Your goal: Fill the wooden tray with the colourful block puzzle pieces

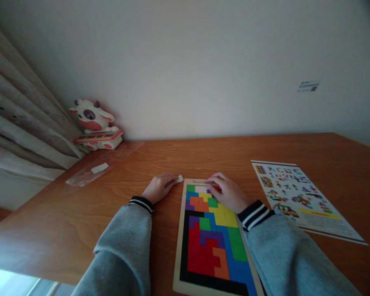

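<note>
A wooden tray puzzle [179, 246] with coloured block pieces lies on the table, a pale bare patch showing near its top edge. Just left of the tray's top corner, my left hand [162, 186] rests on the table, its fingers closed on a small white paper piece [180, 179]. My right hand [229, 193] is over the tray's upper right part, thumb and fingers bent together near a purple piece at the top. Whatever lies between those fingertips is too small to make out.
A printed pattern sheet [305, 197] lies at the right on the wooden table [222, 154]. At the back left, a toy cow [95, 123] sits by the curtain [21, 102], with a clear plastic bag [80, 176] in front of it. A wall stands behind.
</note>
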